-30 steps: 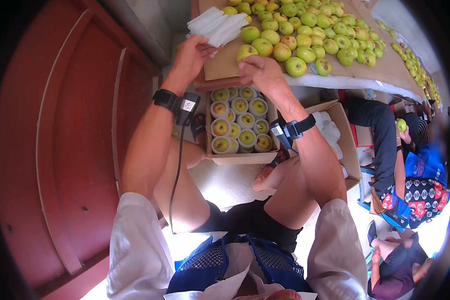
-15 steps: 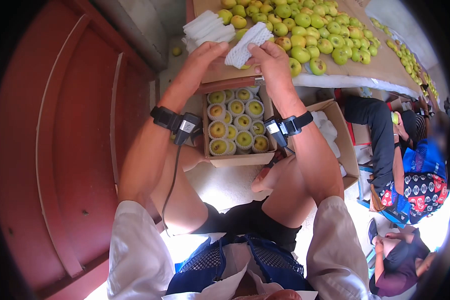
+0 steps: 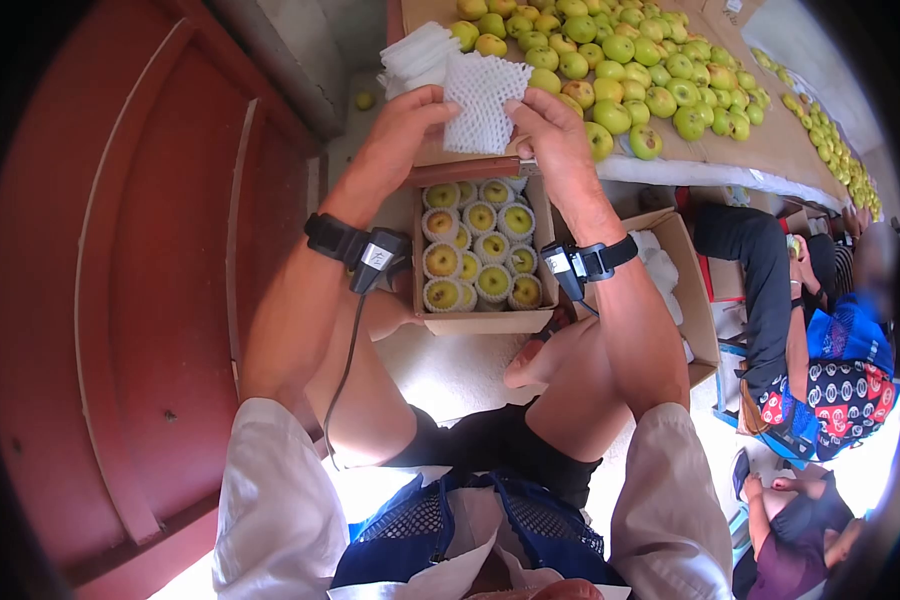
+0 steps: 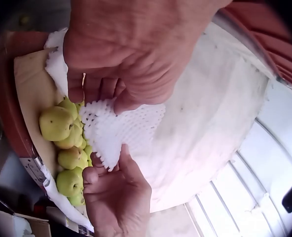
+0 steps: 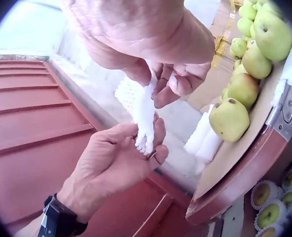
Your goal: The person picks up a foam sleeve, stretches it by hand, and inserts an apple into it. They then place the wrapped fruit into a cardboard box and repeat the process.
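A white foam net sleeve [image 3: 483,108] is stretched flat between both hands above the near edge of the table. My left hand [image 3: 407,128] pinches one side with thumb and fingers. On the opposite side my right hand [image 3: 558,135] pinches it the same way. In the left wrist view the open mesh of the foam net [image 4: 121,127] shows between the two thumbs; in the right wrist view it appears nearly edge-on. Just behind the left fingers lies a stack of folded foam nets [image 3: 410,55]. Loose green-yellow apples [image 3: 610,115] are beyond the right hand.
Below the table edge stands a carton [image 3: 485,322] of apples in foam nets. Right of it is another carton [image 3: 705,330] with white foam inside. A red panelled door [image 3: 160,300] rises at left. Other people sit at right, one by a patterned bag [image 3: 850,390].
My left hand was at the stack and my right hand by an apple. A foam net then appeared bunched in the right hand; now both hands hold it spread flat.
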A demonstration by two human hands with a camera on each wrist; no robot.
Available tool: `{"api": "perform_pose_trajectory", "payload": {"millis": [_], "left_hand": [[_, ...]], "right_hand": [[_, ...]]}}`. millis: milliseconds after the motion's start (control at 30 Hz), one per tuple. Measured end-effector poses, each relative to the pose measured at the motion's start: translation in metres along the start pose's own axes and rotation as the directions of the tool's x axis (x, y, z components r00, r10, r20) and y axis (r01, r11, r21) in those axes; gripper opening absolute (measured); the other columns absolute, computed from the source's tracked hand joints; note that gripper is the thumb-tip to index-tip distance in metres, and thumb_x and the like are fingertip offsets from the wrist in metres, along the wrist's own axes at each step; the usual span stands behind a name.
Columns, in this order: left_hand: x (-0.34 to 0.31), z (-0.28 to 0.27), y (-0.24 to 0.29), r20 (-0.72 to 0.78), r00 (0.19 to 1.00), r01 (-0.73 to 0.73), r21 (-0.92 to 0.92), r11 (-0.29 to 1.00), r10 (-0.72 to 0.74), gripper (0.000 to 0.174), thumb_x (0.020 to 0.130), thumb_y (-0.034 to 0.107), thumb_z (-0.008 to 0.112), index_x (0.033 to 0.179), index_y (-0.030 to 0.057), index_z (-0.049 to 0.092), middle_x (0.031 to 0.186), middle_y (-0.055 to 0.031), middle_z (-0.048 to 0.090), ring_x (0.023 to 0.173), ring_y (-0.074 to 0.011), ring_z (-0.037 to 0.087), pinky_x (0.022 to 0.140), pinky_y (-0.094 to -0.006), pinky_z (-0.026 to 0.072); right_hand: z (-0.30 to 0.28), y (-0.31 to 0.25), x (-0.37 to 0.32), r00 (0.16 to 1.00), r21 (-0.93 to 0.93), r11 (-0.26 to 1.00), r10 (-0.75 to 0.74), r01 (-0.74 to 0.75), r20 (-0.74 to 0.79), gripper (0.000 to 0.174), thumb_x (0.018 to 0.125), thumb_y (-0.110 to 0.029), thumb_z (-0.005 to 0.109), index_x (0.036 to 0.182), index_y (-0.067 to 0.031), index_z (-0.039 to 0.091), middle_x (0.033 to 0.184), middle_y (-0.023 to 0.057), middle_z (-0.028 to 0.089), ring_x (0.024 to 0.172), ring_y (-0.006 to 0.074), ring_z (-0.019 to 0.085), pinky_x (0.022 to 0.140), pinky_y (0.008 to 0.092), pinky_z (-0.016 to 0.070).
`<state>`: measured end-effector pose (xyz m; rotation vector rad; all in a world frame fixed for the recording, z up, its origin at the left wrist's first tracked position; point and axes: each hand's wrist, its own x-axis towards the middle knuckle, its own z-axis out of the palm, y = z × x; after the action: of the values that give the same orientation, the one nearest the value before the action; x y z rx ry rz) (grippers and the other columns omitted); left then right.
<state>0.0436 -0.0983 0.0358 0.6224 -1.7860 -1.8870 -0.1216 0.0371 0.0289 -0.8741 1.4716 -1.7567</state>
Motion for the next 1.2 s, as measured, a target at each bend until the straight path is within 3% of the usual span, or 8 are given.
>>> {"api": "perform_pose_trajectory", "payload": {"millis": [100, 300, 467, 700, 800, 1000, 1100, 1200], "left_hand": [[-0.002, 0.004, 0.004, 0.008, 1.0, 0.008, -0.004, 1.0, -0.008, 0.03, 0.097, 0.018, 0.065, 0.121, 0.0003, 0.064, 0.113, -0.0027, 0.067, 0.105, -0.0092, 0.061, 0.093, -0.027, 0.0478], [0.0, 0.008, 0.001, 0.069, 0.997, -0.037, -0.01, 0.999, 0.038, 0.043, 0.093, 0.01, 0.069, 0.131, -0.0043, 0.056, 0.125, -0.0089, 0.064, 0.115, -0.0151, 0.061, 0.104, -0.0311, 0.047], [0.004, -0.001, -0.001, 0.175, 0.984, -0.029, -0.08, 0.996, 0.043, 0.048, 0.091, 0.001, 0.067, 0.136, -0.0055, 0.051, 0.13, -0.01, 0.062, 0.121, -0.0176, 0.06, 0.108, -0.033, 0.0453], [0.0, 0.002, 0.003, 0.183, 0.983, -0.005, -0.122, 0.993, 0.028, 0.047, 0.086, -0.002, 0.063, 0.131, -0.0062, 0.054, 0.127, -0.012, 0.062, 0.121, -0.0202, 0.058, 0.108, -0.0331, 0.0435], [-0.002, 0.004, 0.006, 0.187, 0.982, 0.008, -0.131, 0.991, 0.017, 0.049, 0.085, -0.003, 0.062, 0.133, -0.0068, 0.052, 0.127, -0.0125, 0.062, 0.121, -0.0208, 0.058, 0.109, -0.0343, 0.0433], [-0.006, 0.003, 0.015, 0.124, 0.992, 0.06, -0.202, 0.978, -0.036, 0.051, 0.088, 0.0, 0.062, 0.137, -0.0073, 0.048, 0.127, -0.0124, 0.061, 0.119, -0.0209, 0.059, 0.107, -0.0365, 0.0449], [-0.005, 0.0, 0.012, 0.104, 0.994, 0.044, -0.233, 0.971, -0.02, 0.047, 0.091, 0.005, 0.063, 0.134, -0.0072, 0.052, 0.125, -0.0118, 0.063, 0.118, -0.0199, 0.059, 0.105, -0.0352, 0.0458], [-0.001, -0.003, 0.004, 0.069, 0.998, 0.025, -0.191, 0.981, -0.012, 0.042, 0.094, 0.01, 0.064, 0.132, -0.006, 0.055, 0.123, -0.0101, 0.064, 0.115, -0.0178, 0.06, 0.103, -0.0336, 0.0472]], "right_hand": [[-0.001, -0.01, -0.006, 0.997, -0.005, 0.999, 0.041, -0.041, 0.066, 0.026, 0.094, -0.014, 0.065, 0.112, 0.0039, 0.065, 0.099, 0.0037, 0.068, 0.092, 0.0113, 0.06, 0.075, 0.0271, 0.0479], [0.0, -0.004, -0.003, 0.991, -0.005, 0.998, -0.065, 0.066, 0.117, 0.026, 0.092, -0.01, 0.064, 0.115, 0.002, 0.064, 0.1, 0.003, 0.068, 0.09, 0.0105, 0.06, 0.076, 0.0262, 0.0471], [-0.007, -0.002, -0.001, 0.99, -0.02, 1.0, -0.007, 0.01, 0.144, 0.032, 0.089, -0.005, 0.062, 0.12, 0.0031, 0.062, 0.101, 0.0056, 0.069, 0.09, 0.0115, 0.061, 0.079, 0.0256, 0.0481], [-0.005, -0.006, -0.008, 0.975, -0.037, 0.994, -0.097, 0.106, 0.202, 0.044, 0.087, -0.002, 0.061, 0.13, 0.005, 0.056, 0.104, 0.0095, 0.069, 0.09, 0.0138, 0.062, 0.08, 0.0277, 0.049], [-0.007, -0.003, -0.005, 0.977, -0.063, 0.993, -0.083, 0.097, 0.199, 0.042, 0.09, -0.003, 0.06, 0.131, -0.0002, 0.056, 0.102, 0.0001, 0.065, 0.084, 0.0058, 0.055, 0.068, 0.0223, 0.0415], [-0.017, -0.002, -0.003, 0.963, 0.216, 0.967, 0.077, -0.134, 0.257, 0.042, 0.088, -0.003, 0.063, 0.129, 0.0006, 0.057, 0.1, 0.0017, 0.064, 0.079, 0.0058, 0.052, 0.06, 0.0212, 0.0373], [-0.017, -0.01, -0.007, 0.936, 0.16, 0.968, 0.131, -0.191, 0.325, 0.041, 0.089, -0.007, 0.065, 0.129, 0.0, 0.057, 0.1, 0.0035, 0.063, 0.08, 0.0047, 0.052, 0.06, 0.0202, 0.0365], [-0.014, -0.004, -0.006, 0.953, -0.075, 0.992, 0.123, -0.106, 0.277, 0.04, 0.091, -0.012, 0.065, 0.129, 0.0006, 0.057, 0.104, 0.007, 0.066, 0.089, 0.0094, 0.057, 0.069, 0.0229, 0.0442]]}}
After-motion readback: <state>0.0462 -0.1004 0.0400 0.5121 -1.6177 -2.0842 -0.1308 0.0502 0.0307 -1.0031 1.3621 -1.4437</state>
